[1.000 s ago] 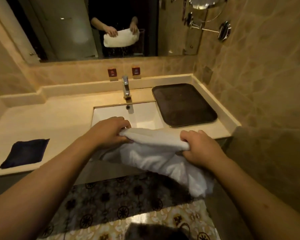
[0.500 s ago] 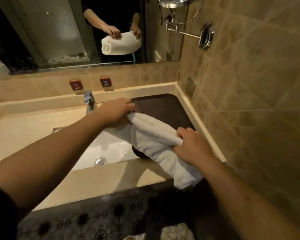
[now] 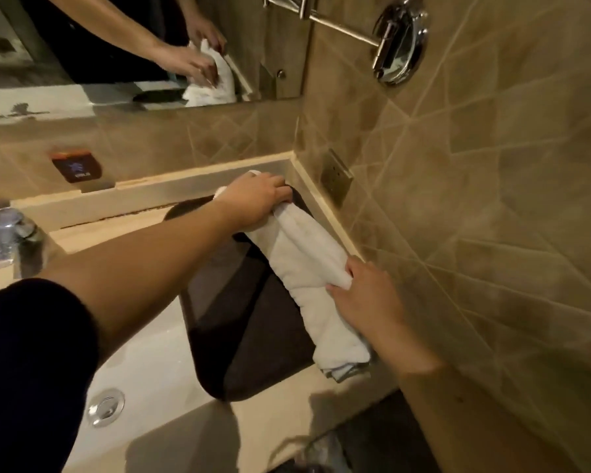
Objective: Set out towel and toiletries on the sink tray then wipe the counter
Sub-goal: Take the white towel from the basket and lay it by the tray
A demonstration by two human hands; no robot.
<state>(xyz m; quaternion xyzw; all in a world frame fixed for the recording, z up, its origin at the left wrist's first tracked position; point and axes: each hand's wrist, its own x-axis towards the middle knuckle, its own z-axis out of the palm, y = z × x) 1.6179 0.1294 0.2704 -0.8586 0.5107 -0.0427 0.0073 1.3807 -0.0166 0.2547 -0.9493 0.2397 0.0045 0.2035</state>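
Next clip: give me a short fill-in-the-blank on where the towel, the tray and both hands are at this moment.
1. The rolled white towel lies along the ____ edge of the dark tray, next to the tiled wall.
2. The left hand grips the towel's ____ end.
3. The right hand holds the towel nearer its ____ end.
4. The basin drain sits to the ____ of the tray.

Missing words: right; far; near; left

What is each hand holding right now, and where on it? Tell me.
Both hold the rolled white towel: the left hand grips its far end, the right hand its near part, over the right side of the dark tray.
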